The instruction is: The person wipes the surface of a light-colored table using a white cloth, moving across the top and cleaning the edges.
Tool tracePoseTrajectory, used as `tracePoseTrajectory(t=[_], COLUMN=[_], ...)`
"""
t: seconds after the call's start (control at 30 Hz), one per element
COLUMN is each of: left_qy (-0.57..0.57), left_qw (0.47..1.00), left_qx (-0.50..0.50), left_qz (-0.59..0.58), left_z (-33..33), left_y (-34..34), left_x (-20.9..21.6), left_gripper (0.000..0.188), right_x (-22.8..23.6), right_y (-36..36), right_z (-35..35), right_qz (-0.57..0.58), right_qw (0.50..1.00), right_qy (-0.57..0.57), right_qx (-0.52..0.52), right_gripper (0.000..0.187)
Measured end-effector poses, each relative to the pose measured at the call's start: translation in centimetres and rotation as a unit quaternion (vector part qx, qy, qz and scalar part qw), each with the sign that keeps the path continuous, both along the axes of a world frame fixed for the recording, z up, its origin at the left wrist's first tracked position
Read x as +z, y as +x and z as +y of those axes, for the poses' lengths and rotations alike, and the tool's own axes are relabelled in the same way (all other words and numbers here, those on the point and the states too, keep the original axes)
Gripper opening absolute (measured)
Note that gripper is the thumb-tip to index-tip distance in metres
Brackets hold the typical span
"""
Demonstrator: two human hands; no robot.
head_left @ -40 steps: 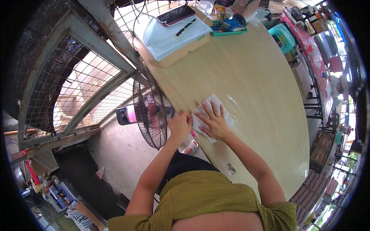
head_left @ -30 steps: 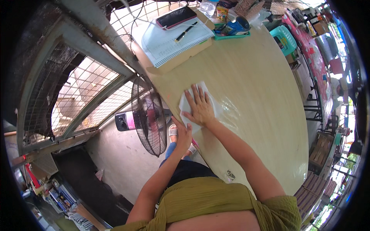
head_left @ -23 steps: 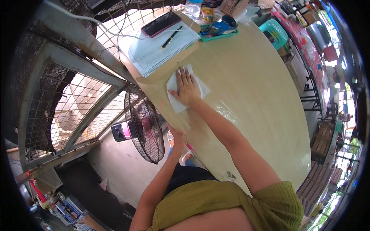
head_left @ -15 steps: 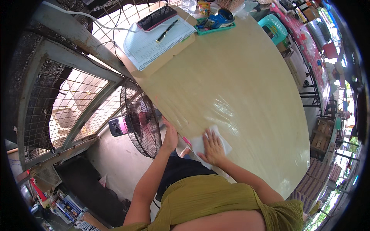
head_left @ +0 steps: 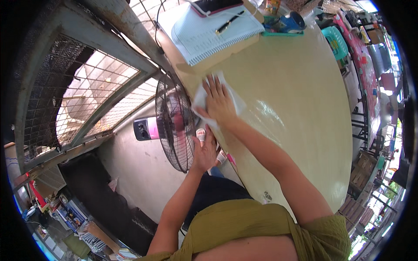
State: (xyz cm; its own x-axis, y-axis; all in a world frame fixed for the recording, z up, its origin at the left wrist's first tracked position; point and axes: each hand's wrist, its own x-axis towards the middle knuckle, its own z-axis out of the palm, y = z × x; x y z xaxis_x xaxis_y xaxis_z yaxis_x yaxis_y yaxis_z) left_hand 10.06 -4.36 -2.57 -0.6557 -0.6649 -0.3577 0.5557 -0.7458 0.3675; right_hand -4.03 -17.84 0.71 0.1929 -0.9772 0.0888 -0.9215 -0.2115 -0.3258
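We hold our right hand (head_left: 220, 105), fingers slightly apart, flat on the white cloth (head_left: 200, 96), which lies on the table (head_left: 300, 117) near the notebook (head_left: 196, 41); our left hand (head_left: 206, 153) (thumb apart from its fingers) hangs near the fan (head_left: 175, 126).

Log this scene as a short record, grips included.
Right grip: laid flat on white sheet
Left grip: open, by table edge, contact unclear
White sheet: on table
Fan: left of table
Notebook: table's far left, pen on it
Phone: at notebook's far edge
Tray: teal, right of notebook
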Motion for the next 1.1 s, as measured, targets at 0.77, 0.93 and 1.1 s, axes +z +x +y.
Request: tracePoseTrajectory(t=[0.77,0.93,1.1], left_qy=[-0.093,-0.077,-0.058], left_qw=[0.963,0.975,0.948], left_qx=[0.054,0.064,0.045], left_qz=[-0.247,-0.196,-0.308], left_z=[-2.8,-3.2,-2.7], left_y=[-4.2,-4.5,-4.1], left_x=[2.7,2.5,-0.3], left_gripper=[0.091,0.09,0.078], right_x=[1.4,0.1,0.4], right_y=[-5.9,-2.4,-2.7], right_z=[16.3,4.5,-1.9], right_qz=[0.041,0.035,0.013], right_qw=[0.983,0.989,0.999], right_qy=[0.105,0.027,0.02], right_qx=[-0.145,-0.14,-0.047], right_gripper=[0.095,0.094,0.093])
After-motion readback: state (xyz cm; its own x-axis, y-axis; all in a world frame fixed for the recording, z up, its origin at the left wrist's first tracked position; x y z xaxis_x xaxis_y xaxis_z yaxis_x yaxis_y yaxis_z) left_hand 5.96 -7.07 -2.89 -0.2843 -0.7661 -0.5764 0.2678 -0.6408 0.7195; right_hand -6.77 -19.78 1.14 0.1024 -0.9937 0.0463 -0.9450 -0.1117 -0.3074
